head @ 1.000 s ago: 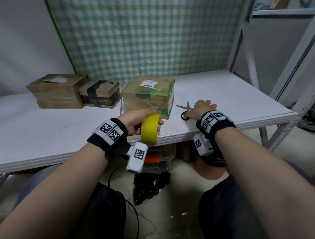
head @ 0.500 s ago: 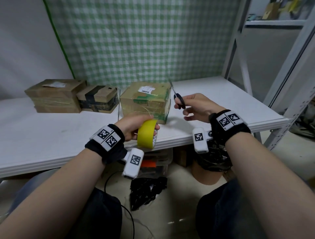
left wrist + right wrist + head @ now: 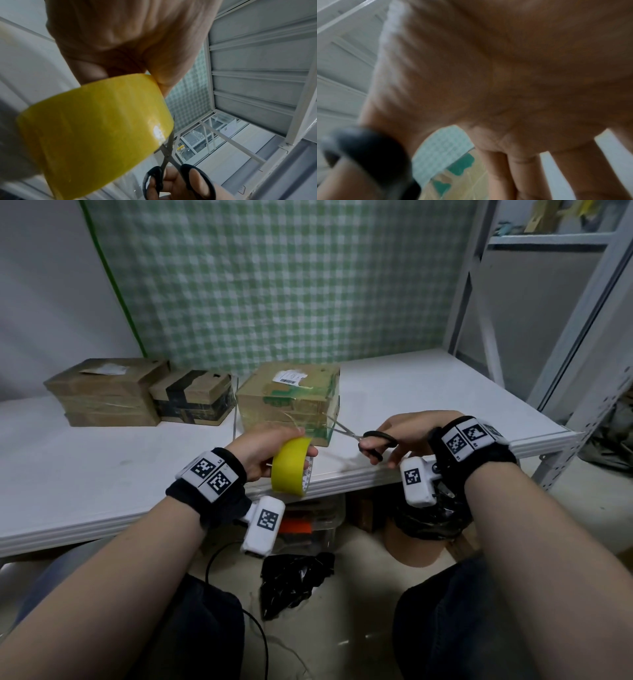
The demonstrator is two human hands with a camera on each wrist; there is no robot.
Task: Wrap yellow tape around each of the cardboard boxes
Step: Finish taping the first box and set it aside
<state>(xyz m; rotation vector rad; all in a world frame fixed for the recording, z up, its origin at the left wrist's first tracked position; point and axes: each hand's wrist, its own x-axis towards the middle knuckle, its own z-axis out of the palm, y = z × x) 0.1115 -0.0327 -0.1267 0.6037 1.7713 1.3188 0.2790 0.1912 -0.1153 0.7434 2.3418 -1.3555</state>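
Yellow tape roll gripped in left hand, held off table edge to tension strand; scissors clasped in right hand, blades parted toward nearest cardboard box, apparently for cutting.

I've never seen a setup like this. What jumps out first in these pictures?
The bright yellow tape roll gripped in the left hand at the white table's front edge stands out most. Beside it, the right hand holds black-handled scissors, blades open toward the nearest cardboard box. Two more boxes sit further left before a green checked cloth.
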